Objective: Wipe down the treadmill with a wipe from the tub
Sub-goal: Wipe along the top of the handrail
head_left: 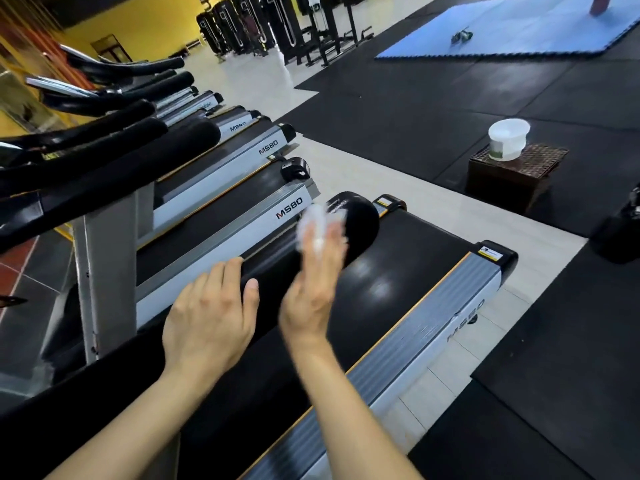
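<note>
My left hand rests on the black padded handrail of the nearest treadmill, fingers curled over its top. My right hand is blurred with motion further along the same rail, with a crumpled white wipe under its fingertips near the rail's rounded end. The treadmill's black belt and grey side rail lie below and to the right. The white tub stands far right on a small brown crate.
A row of similar treadmills runs off to the left. Black rubber mats and pale tiles cover the floor, with a blue mat at the back. A dark object sits at the right edge.
</note>
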Tool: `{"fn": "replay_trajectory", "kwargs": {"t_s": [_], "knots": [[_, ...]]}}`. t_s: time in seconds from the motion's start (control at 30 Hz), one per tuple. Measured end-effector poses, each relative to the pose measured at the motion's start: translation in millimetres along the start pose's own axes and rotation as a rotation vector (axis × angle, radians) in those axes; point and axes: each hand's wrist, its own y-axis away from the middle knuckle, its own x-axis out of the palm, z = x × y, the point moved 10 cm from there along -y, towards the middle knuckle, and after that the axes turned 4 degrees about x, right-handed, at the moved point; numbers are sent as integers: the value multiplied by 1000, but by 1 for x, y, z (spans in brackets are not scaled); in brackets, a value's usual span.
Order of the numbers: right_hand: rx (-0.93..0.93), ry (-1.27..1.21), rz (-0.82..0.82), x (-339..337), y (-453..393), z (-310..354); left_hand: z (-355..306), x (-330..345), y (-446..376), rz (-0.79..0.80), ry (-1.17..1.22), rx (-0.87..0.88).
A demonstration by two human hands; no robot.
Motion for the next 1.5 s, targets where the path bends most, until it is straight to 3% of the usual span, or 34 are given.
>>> {"fn": "replay_trajectory", "kwargs": {"t_s": [0.07,0.13,0.27,0.33,0.4,0.5,0.63,0.83,0.97,1.1,1.17,1.27,1.37,1.5], "knots": [[-180,45,165,15,33,21,1,-2,1,-20,51,20],[-193,26,221,4,26,-2,1,-4,4,-23,71,79],[72,19,16,-21,1,-35,18,-9,29,44,86,132],[-85,69,66,5,36,14,36,-13,48,60,85,105],[-331,59,243,33,90,64,58,-16,69,66,62,81],[-504,123,374,34,100,65,95,-23,101,73,19,25],[-128,90,161,2,25,24,125,-38,137,24,-13,4],[64,40,4,-18,15,29,136,-38,148,-9,39,54],[-105,229,79,-22,-11,49,139,-37,150,-21,56,85],[-262,779,172,6,-23,63,140,-33,151,-41,38,80],[-280,930,234,14,-23,69,140,-32,151,-49,28,85],[-216,1059,321,22,-17,75,138,-33,153,-42,1,105],[-135,1148,279,27,-8,84,136,-32,152,-1,-23,128],[32,1024,225,21,-12,83,133,-29,151,11,-43,147]]}}
